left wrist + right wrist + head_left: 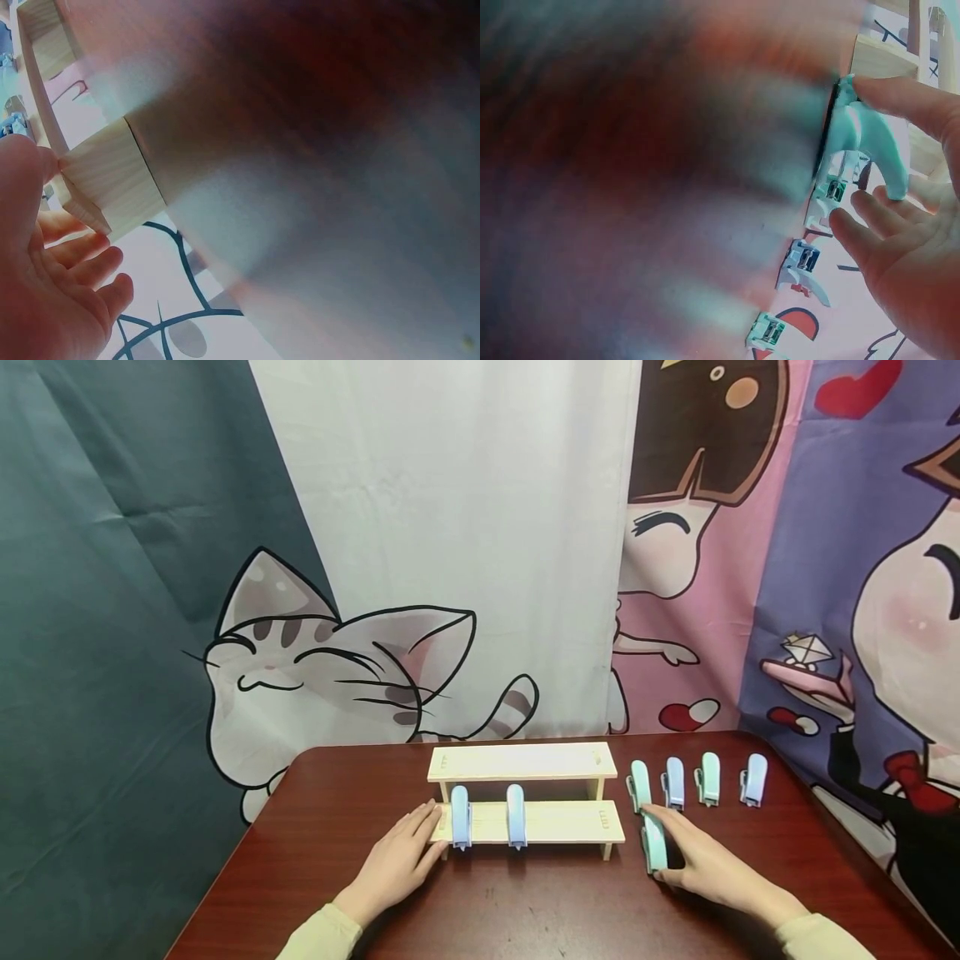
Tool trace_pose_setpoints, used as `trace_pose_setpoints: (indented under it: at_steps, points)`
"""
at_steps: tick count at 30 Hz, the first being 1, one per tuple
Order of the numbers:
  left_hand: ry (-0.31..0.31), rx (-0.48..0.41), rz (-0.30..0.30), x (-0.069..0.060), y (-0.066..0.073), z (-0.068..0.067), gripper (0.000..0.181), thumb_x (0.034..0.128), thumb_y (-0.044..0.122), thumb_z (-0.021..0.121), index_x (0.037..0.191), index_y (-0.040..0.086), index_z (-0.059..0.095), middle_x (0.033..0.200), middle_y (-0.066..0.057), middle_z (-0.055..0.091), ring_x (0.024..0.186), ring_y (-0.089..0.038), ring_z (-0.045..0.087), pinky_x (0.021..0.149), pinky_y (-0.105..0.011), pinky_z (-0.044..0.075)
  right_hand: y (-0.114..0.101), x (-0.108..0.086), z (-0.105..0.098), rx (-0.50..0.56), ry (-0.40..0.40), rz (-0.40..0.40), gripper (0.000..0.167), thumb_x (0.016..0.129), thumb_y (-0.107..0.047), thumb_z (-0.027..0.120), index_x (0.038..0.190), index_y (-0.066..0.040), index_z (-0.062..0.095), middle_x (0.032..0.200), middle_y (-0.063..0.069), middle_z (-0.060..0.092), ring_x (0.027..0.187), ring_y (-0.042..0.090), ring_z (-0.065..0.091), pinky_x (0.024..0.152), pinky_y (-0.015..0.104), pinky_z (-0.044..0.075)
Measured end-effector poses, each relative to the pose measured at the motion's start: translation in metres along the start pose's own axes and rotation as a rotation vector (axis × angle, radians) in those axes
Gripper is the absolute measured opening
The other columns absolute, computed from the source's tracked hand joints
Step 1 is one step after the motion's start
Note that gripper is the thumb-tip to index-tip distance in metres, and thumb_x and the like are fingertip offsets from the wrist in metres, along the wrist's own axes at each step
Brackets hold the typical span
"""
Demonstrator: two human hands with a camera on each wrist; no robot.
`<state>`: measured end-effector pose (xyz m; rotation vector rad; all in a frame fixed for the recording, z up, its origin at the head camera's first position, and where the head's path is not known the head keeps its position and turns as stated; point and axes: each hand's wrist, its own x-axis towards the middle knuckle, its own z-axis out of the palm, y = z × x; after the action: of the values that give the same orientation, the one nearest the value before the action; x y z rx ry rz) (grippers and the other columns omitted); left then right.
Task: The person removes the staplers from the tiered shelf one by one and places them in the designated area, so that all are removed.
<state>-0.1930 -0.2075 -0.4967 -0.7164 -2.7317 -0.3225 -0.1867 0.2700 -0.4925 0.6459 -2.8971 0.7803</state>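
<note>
My left hand (401, 860) holds the left end of a two-step wooden rack (558, 822), thumb at the front and fingers round the end, as the left wrist view of the rack (112, 176) shows. Two blue clips (461, 817) (516, 817) are on its lower step. To the right of the rack, my right hand (701, 860) grips a mint-green clip (654, 843) lengthwise between thumb and fingers. In the right wrist view this clip (881, 146) stands at the tabletop, its thumb-side end under my thumb.
Beyond my right hand, a green clip (639, 783), a blue clip (674, 783), another green clip (708, 778) and a blue clip (753, 779) stand in a row on the brown table (337, 793). A cartoon-printed curtain (480, 527) hangs behind the table's back edge.
</note>
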Motion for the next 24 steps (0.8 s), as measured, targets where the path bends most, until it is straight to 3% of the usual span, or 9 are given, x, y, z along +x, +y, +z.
trace_pose_setpoints:
  at_steps: [14,24]
  points:
    - [-0.001,-0.005,0.0,-0.0001,0.0003,-0.0011,0.054,0.1024,0.034,0.059,0.142,-0.002,0.055,0.148,-0.02,0.05,0.135,-0.035,0.05,0.11,-0.051,0.041,0.0021,0.0003,0.0005,0.005,0.01,-0.007,0.091,0.071,-0.023,0.091,0.147,-0.009,0.045,0.136,0.011,0.054,0.114,0.023,0.056,0.093,0.046,0.053]
    - [-0.016,-0.005,-0.012,0.0005,0.0019,-0.0028,0.054,0.1025,0.034,0.059,0.142,-0.002,0.054,0.149,-0.019,0.05,0.136,-0.034,0.049,0.111,-0.051,0.041,-0.0018,0.0023,-0.0024,0.022,0.079,-0.049,0.095,0.069,-0.026,0.093,0.148,-0.004,0.045,0.137,0.015,0.055,0.12,0.027,0.055,0.096,0.044,0.052]
